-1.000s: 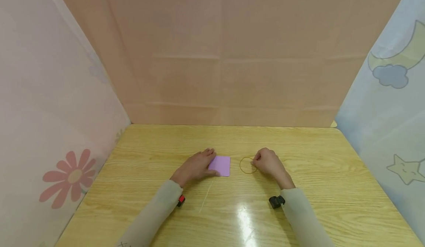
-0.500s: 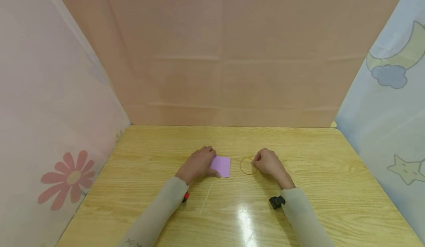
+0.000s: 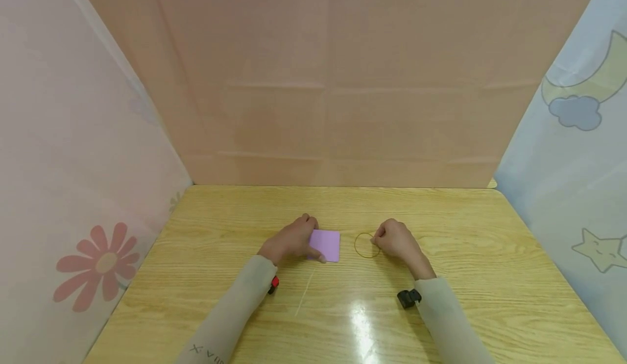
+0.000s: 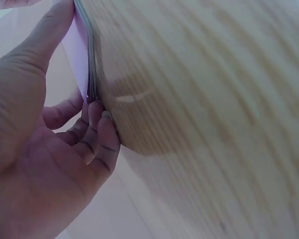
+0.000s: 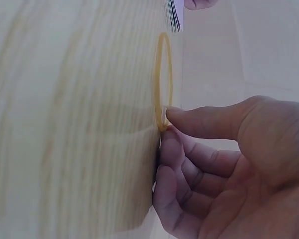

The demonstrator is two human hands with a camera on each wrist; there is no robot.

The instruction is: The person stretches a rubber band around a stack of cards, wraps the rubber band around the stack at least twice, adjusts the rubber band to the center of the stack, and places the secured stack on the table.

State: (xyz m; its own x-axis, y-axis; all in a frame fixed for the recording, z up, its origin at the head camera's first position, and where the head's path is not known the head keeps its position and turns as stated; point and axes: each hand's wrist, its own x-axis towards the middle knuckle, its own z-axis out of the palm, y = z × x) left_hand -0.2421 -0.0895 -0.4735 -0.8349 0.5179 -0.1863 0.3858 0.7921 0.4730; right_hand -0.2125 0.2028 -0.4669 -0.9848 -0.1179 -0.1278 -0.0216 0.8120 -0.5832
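Note:
A thin stack of square purple-topped cards lies flat near the middle of the table. My left hand grips its left part, thumb along the near edge and fingers at the far edge. In the left wrist view the layered edge of the card stack shows beside the fingers. To the right, a yellow rubber band forms a round loop. The right hand pinches its right side between thumb and fingers. Seen from the right wrist, the rubber band stretches ahead of the thumb, near the tabletop.
The wooden table carries a bright light reflection toward its front. A pinkish-brown backdrop rises behind it. Patterned sheets flank it, with a red flower on the left and a star on the right.
My left hand has shifted slightly and its fingers have bent more around the card stack, with the wrist moving a little to the right. The right hand and rubber band stay nearly still.

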